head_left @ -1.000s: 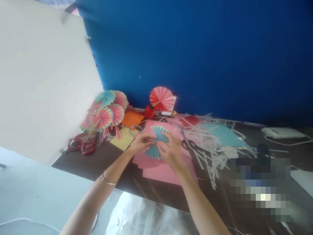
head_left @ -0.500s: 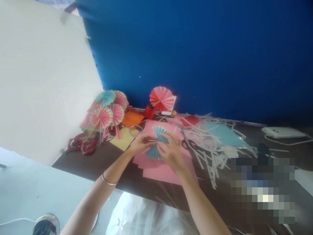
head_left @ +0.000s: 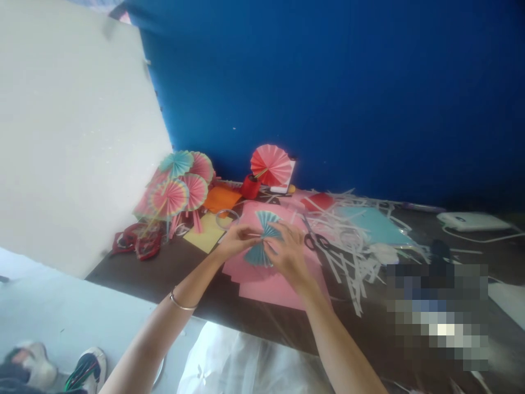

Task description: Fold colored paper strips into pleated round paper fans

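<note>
A blue pleated paper fan [head_left: 259, 255] is spread in two parts, one above and one below its pinched middle. My left hand [head_left: 237, 241] is closed at the fan's left side, with the fingertips at its centre. My right hand [head_left: 288, 247] grips the fan from the right, thumb near the middle and fingers over the upper pleats. Beneath both hands lie sheets of pink paper [head_left: 270, 293]. A pair of scissors [head_left: 316, 241] with dark handles rests just right of my right hand.
Finished paper fans [head_left: 168, 198] cluster at the left, and a pink fan [head_left: 270, 165] stands by a red roll [head_left: 250, 187]. White paper strips [head_left: 356, 273] are strewn to the right, near blue sheets [head_left: 373, 224]. A roll of clear tape [head_left: 227, 219] lies on yellow paper [head_left: 204, 234].
Both hands keep their hold on the blue fan with almost no movement. At the lower left, more of a person's shoes and leg has come into view on the floor.
</note>
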`<state>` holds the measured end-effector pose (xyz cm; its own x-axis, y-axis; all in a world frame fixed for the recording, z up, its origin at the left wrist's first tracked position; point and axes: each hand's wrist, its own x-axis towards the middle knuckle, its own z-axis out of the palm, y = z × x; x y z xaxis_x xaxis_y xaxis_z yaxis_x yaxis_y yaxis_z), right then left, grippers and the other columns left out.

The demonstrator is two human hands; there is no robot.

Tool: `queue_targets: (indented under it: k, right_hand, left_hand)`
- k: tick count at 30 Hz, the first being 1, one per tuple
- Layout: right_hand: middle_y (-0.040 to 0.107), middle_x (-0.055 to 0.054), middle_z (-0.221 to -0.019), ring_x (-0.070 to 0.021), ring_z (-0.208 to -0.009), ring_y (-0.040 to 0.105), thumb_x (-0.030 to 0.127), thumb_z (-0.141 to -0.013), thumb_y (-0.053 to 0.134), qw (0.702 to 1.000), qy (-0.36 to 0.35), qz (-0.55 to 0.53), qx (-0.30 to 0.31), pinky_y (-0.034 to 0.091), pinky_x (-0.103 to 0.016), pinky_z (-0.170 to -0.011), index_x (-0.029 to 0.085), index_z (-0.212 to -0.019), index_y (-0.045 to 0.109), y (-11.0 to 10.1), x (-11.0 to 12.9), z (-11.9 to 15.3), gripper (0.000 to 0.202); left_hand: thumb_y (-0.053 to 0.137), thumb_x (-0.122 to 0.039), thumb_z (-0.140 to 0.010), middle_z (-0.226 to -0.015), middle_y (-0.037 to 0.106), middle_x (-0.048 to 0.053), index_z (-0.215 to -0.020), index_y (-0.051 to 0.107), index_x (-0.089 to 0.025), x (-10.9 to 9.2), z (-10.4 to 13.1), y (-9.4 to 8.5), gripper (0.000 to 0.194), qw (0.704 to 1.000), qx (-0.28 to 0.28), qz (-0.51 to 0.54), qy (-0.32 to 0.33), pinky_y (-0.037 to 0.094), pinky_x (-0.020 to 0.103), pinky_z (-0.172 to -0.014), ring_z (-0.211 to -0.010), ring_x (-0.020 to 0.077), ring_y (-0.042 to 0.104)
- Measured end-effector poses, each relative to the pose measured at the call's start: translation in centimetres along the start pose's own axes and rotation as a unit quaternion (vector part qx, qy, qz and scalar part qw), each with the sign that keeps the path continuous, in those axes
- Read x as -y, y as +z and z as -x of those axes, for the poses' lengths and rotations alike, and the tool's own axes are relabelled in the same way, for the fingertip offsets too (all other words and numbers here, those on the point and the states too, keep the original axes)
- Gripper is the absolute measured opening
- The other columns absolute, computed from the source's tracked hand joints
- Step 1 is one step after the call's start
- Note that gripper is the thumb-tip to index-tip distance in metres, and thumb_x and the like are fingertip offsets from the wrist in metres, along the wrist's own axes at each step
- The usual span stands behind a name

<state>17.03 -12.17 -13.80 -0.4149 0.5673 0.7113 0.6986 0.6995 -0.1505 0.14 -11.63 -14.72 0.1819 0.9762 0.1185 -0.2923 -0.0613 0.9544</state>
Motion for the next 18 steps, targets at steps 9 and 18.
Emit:
queue_targets:
  k: [9,18]
  right_hand:
    - [0.045,-0.011,-0.123,-0.0293,-0.117,0.04,0.032,-0.076,0.061,0.996,0.033,-0.012,-0.08,0.035,-0.05,-0.096,0.022,-0.084,0.064,0.3,-1.3,-0.2,0.013]
    - [0.04,-0.011,-0.128,-0.03,-0.122,0.036,0.03,-0.077,0.061,0.998,0.011,-0.021,-0.057,0.037,-0.049,-0.097,0.024,-0.088,0.067,0.4,-1.3,-0.1,0.014]
  left_hand:
    - [0.08,-0.03,-0.052,-0.08,0.069,0.006,-0.077,0.067,-0.013,0.0,-0.4,-1.1,0.033,0.997,-0.073,-0.028,0.022,0.052,0.03,-0.071,-0.078,0.0184,0.065]
    - [0.077,-0.029,-0.058,-0.088,0.07,0.006,-0.08,0.068,-0.015,0.7,-0.5,-1.5,0.028,0.997,-0.053,-0.044,0.043,0.05,0.031,-0.077,-0.083,0.0183,0.064]
